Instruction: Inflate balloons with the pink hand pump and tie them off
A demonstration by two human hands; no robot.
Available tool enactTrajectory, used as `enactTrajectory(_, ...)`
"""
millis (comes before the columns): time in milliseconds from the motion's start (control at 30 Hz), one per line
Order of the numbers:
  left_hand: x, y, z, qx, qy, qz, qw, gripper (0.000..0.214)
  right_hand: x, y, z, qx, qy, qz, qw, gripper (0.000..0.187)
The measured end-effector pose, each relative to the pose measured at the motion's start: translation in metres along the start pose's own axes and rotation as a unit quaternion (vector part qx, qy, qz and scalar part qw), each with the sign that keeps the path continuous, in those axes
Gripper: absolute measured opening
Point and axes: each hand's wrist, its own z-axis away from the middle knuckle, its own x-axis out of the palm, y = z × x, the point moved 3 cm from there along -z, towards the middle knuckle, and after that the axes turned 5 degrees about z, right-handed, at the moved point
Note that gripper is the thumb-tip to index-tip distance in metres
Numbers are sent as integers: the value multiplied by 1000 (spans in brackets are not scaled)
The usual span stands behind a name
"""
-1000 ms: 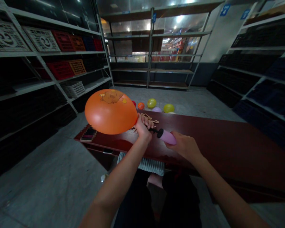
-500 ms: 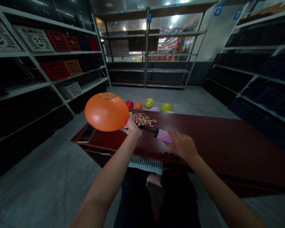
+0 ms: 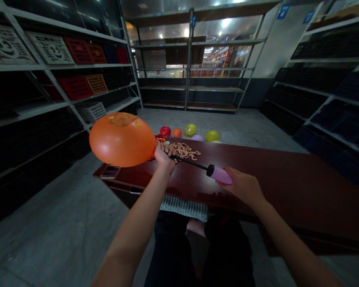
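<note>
A large orange balloon with a printed bear picture on top hangs off to the left, its neck at my left hand. The fingers of that hand are wrapped round the balloon's neck and the front end of a hand balloon pump. My right hand grips the pink handle of the balloon pump. A length of black rod shows between the two hands. Behind my left hand, a heap of beige uninflated balloons lies on the dark red table, with some red ones beside it.
Several small inflated balloons, such as a yellow one and a red one, lie beyond the table. A blurred phone-like item rests at the table's left corner. Shelves with crates line the left; a metal rack stands behind.
My right hand has drawn the pink handle back to the right, baring more of the black rod. The orange balloon has moved left and looks somewhat bigger.
</note>
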Motion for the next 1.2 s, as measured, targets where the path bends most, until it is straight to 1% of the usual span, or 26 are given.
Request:
enactTrajectory(67, 2, -3, 3, -1, -15, 3, 1000, 48, -3, -2, -5, 8, -20, -9, 1000, 39)
enactTrajectory(167, 4, -14, 13, -4, -30, 2, 1000, 48, -8, -12, -12, -1, -22, -16, 1000, 40)
enactTrajectory(300, 9, -37, 31, -10, -27, -1, 1000, 48, -16, -34, -19, -19, -4, -8, 1000, 39)
enactTrajectory(367, 14, -47, 38, -22, -29, 2, 999, 47, -21, -43, -21, -18, 7, -4, 1000, 38)
enactTrajectory(433, 19, -53, 42, -36, -35, 4, 999, 46, -24, -47, -22, -7, 14, 1, 1000, 38)
enactTrajectory(500, 23, -54, 41, -46, -35, 4, 998, 45, -25, -50, -21, -2, 23, 7, 1000, 37)
enactTrajectory(600, 22, -50, 35, -41, -3, 0, 999, 45, -22, -50, -18, -20, 46, 21, 999, 37)
enactTrajectory(667, 18, -47, 29, -27, 24, -5, 999, 45, -18, -49, -16, -42, 59, 33, 997, 39)
enactTrajectory(767, 10, -40, 18, -20, 46, -10, 999, 44, -11, -43, -13, -69, 69, 55, 994, 43)
enactTrajectory(900, 1, -22, 5, -36, 52, -12, 998, 42, -2, -25, -4, -94, 85, 86, 988, 45)
enactTrajectory(1033, -5, 0, -4, -32, 62, -8, 998, 42, 4, -5, 6, -114, 101, 110, 982, 46)
enactTrajectory(1100, -7, 6, -7, -32, 61, -5, 998, 43, 6, 1, 10, -117, 106, 109, 981, 46)
enactTrajectory(1200, -9, 6, -9, -24, 53, -4, 998, 43, 8, 5, 10, -105, 101, 87, 986, 46)
